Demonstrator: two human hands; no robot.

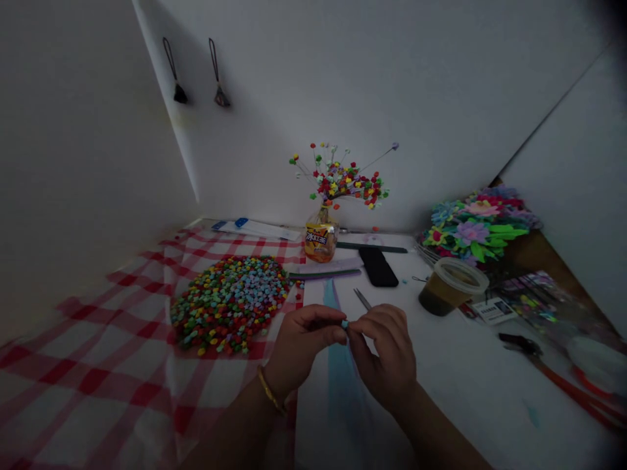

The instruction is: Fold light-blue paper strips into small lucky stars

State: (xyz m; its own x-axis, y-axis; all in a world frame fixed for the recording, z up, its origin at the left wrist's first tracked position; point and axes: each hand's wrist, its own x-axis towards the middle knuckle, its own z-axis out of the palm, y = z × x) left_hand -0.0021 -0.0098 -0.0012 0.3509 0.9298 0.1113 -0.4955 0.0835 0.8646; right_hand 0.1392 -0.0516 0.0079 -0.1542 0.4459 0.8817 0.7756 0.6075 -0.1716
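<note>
A tiny light blue paper piece point(345, 324) is pinched between both hands above the white table. My left hand point(306, 339), with a gold bracelet at the wrist, closes thumb and index finger on its left side. My right hand point(385, 349) grips its right side with bent fingers. Beneath the hands lie light blue paper strips point(340, 378). Metal tweezers point(362, 299) rest just behind my right hand. To the left, a big heap of small colourful paper stars point(232, 303) covers part of the red-and-white checked cloth point(117, 365).
A bottle point(321, 240) holding stems with coloured stars stands at the back. Right of it are a black phone point(378, 266), a cup of brown liquid point(450, 287), fuzzy flowers point(475, 225) and orange-handled pliers point(563, 382). A wall rises behind.
</note>
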